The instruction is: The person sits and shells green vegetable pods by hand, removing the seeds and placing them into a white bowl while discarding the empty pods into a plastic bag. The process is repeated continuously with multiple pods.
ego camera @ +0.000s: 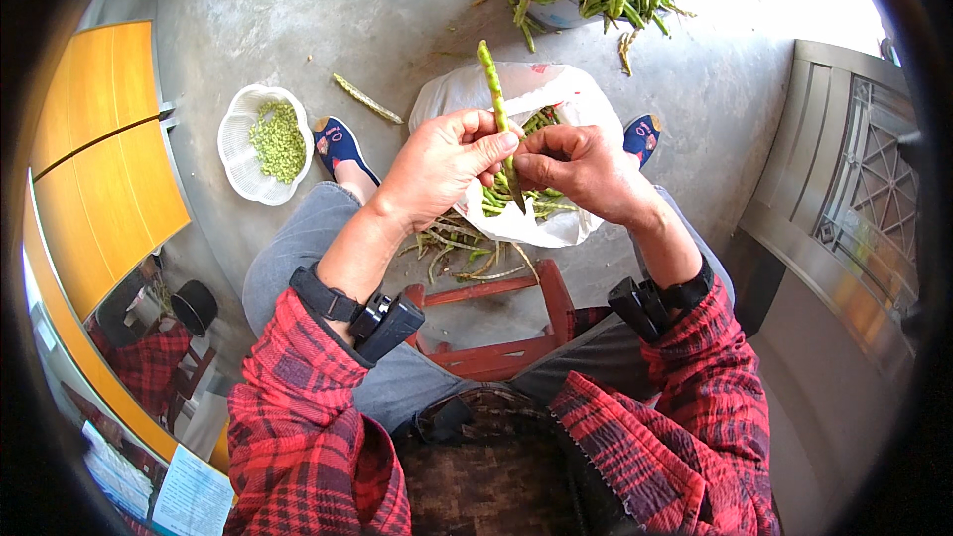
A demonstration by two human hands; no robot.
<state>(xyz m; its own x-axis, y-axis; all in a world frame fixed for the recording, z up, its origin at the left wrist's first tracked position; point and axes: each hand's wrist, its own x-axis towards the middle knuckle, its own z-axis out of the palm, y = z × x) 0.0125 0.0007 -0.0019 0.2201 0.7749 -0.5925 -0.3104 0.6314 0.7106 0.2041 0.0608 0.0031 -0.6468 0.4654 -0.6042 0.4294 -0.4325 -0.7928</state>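
A long green bean pod (491, 78), lumpy with seeds, stands nearly upright between my hands. My left hand (447, 152) grips its middle between thumb and fingers. Lower down, the curled fingers and thumb of my right hand (584, 167) pinch the pod's side. A dark pointed piece (517, 197) shows beneath my fingers; whether it is the pod's end or something else, I cannot tell. Under both hands sits a white plastic bag (454, 93), its mouth spread around more green pods (495, 201). To the left, a white scalloped plastic basket (237, 156) holds shelled green beans (277, 141).
A heaped tub (555, 11) of bean pods is at the top. One loose pod (368, 99) lies on the concrete floor (246, 37). Empty-looking pods (447, 238) are strewn before a red wooden stool frame (495, 361). Yellow cabinet doors (112, 201) flank the left, a metal door (841, 164) the right.
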